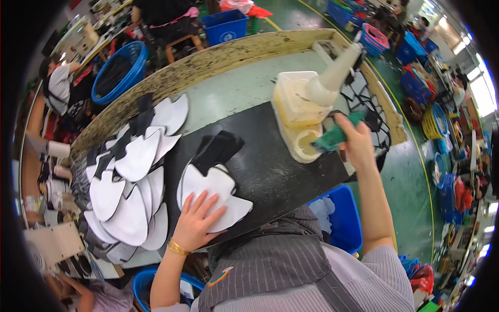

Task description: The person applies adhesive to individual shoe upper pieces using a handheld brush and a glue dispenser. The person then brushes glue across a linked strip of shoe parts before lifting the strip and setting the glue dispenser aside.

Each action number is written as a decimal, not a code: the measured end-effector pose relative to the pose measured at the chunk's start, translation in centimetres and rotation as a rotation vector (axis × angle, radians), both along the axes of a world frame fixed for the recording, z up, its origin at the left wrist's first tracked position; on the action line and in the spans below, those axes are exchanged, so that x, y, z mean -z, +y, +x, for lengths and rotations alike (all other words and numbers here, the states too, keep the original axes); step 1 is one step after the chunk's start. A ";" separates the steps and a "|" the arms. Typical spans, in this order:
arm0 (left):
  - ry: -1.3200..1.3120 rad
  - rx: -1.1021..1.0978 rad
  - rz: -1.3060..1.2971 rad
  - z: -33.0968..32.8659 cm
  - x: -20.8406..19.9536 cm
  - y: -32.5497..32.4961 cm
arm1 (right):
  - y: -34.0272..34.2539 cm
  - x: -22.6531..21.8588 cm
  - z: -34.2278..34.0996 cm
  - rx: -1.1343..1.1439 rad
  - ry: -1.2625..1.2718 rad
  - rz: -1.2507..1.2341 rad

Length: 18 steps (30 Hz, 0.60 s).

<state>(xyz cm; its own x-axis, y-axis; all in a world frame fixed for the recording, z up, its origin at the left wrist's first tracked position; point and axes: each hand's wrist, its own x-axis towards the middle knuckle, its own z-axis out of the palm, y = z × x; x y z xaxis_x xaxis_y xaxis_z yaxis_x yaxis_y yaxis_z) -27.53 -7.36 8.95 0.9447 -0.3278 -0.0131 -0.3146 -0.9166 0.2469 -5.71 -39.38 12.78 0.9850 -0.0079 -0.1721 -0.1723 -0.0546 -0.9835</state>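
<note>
Head view: I count one green tool (333, 137) slanting lower-left, pinched by right fingers (343, 124); left fingers (197, 202) spread over white pieces (207, 183).

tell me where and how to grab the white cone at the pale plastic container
Probably around its slimmer middle, coming from the right: the white cone tapers toward its upper tip, so a hand should wrap there more easily than at the wide base by the pale plastic container. The right hand is nearest but holds a green tool, best set down first.
</note>
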 end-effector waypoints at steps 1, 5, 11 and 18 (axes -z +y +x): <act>-0.001 0.024 -0.077 0.1 0.1 0.2 | -0.4 0.4 -0.2 0.075 -0.110 -0.034; -0.024 0.072 -0.191 0.3 0.4 0.4 | -1.4 2.8 -1.9 -0.047 0.031 -0.103; 0.027 0.041 -0.119 -0.3 -0.5 -0.1 | 12.0 1.2 -5.6 -0.502 -0.014 0.046; -0.013 -0.040 -0.225 0.0 1.1 -0.4 | 16.7 4.2 -5.1 -0.711 -0.325 -0.247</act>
<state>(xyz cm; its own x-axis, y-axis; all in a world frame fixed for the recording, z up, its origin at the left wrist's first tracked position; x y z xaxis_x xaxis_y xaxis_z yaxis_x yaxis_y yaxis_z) -27.54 -7.79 7.82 0.9565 -0.2836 0.0686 -0.2840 -0.8507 0.4423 -10.77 -22.66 8.61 0.7695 0.6368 0.0474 0.2765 -0.2655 -0.9236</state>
